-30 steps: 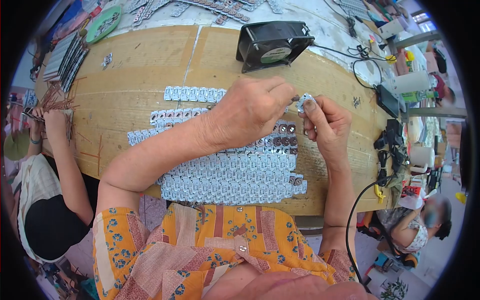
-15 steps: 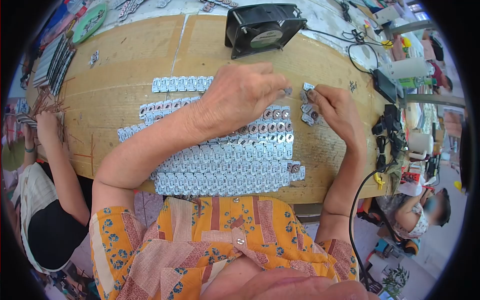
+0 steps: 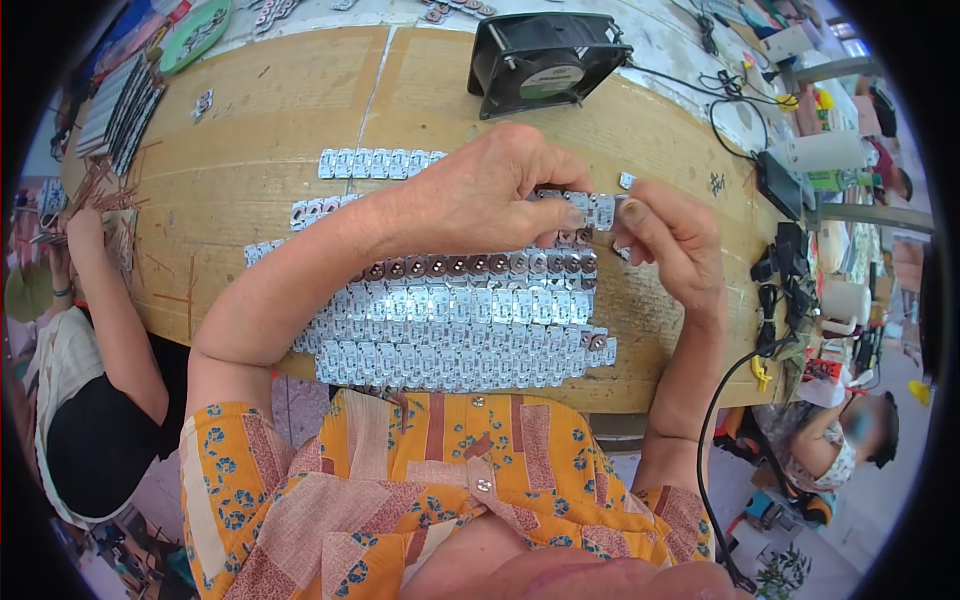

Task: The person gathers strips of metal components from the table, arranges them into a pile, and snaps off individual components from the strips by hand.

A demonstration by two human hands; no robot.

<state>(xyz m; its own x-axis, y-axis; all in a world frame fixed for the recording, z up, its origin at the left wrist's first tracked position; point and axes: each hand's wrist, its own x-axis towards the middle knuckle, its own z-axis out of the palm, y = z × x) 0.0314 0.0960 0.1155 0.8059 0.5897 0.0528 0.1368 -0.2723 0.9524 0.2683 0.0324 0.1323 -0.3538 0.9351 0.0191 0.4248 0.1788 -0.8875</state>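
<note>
Left grip and right grip pinch small plates.

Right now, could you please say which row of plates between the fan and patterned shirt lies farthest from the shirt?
The topmost row in the picture, whose visible part ends at the left hand; the other rows lie closer to the shirt.

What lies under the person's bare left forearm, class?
Rows of small, silvery, rectangular plates show on both sides of the left forearm. Whatever lies directly beneath is covered, so whether the rows continue there cannot be seen.
</note>
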